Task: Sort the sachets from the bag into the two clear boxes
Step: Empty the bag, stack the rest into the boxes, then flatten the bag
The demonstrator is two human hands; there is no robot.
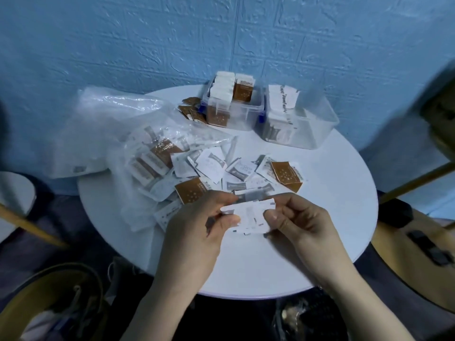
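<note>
Above the near half of the round white tabletop (332, 217), the person's left hand (197, 225) and right hand (299, 220) each had a pinching grip on one small stack of white sachets (248, 212), thumbs on top and fingers curled beneath. How many sachets made up the stack could not be counted, and their print was too blurred to read.

Just beyond the hands lay a loose heap of sachets (234, 168), white and brown mixed, overlapping so that many were half covered. To its left the clear plastic bag (118, 129) sprawled over the tabletop's edge, more sachets showing dimly through its crinkled film.

Against the blue wall (147, 45) stood the two clear boxes. The left box (234, 112) held upright white and brown sachets (a few brown ones lay outside, beside its left wall). The right box (317, 121) held white sachets on its left side only, their lower parts hazy behind the plastic.

Wooden chairs (418, 242) at both sides were cut off by the frame, and the dark objects on the floor could not be made out.
</note>
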